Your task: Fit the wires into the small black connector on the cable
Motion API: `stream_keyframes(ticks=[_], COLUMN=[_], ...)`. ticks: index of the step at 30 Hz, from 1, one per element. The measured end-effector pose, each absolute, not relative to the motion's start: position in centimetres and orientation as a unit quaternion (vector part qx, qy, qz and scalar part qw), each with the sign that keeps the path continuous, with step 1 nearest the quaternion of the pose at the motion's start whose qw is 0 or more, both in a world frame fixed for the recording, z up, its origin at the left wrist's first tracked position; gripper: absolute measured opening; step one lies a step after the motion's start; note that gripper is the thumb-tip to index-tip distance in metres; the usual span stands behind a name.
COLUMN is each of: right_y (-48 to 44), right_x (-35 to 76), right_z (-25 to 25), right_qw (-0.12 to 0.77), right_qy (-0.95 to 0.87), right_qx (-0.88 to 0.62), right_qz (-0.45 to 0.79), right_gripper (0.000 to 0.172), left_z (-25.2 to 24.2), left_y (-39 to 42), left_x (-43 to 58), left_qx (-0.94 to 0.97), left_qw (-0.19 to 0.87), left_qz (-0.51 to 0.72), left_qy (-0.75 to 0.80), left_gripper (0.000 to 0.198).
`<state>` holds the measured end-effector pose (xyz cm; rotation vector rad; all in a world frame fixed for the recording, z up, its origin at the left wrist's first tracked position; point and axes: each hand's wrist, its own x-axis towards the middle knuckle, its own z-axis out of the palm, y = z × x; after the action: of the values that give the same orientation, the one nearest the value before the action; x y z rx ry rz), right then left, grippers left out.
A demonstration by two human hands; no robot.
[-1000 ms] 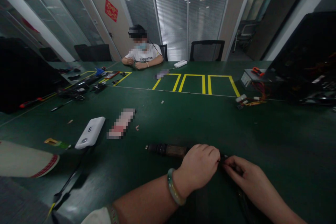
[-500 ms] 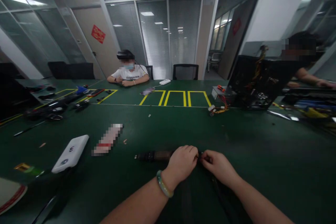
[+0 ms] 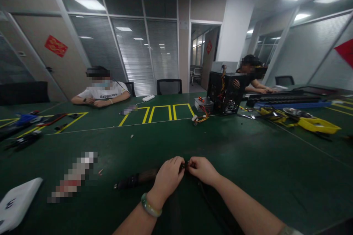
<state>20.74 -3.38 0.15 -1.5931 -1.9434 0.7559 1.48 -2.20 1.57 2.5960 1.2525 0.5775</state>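
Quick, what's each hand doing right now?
Left hand: closed, pinching a small black part.
Right hand: closed, pinching the same small black part.

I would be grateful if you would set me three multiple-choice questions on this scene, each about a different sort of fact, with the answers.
1. Which arm wears the pale green bangle? A left; B right; C neither.
2. How many yellow tape outlines lie side by side near the white power strip? A two; B three; C five.
3. What are the left hand and right hand doing? A pinching a small dark part together; B resting flat apart; C lifting a yellow tray.

1 A: it circles the left wrist.
2 B: three outlines show.
3 A: both hands meet on the part.
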Motion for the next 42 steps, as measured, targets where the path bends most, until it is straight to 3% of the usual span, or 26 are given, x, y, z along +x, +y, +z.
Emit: stream_keyframes(ticks=[24,42], right_y=[-3.2,-0.7], right_x=[20.6,21.5], right_z=[0.4,1.4], right_qw=[0.252,0.165], right_qy=[-0.707,-0.706], right_qx=[-0.590,-0.552], right_qz=[0.297,0.411], right_gripper=[0.012,0.014], left_z=[1.8,1.5], left_y=[-1.9,-1.8], left_x=[1.8,1.6], left_qx=[0.873,0.867], left_qw=[0.117,0.089], left_qz=[0.178,0.196], left_qy=[0.439,0.449], left_gripper=[0.011,0.007])
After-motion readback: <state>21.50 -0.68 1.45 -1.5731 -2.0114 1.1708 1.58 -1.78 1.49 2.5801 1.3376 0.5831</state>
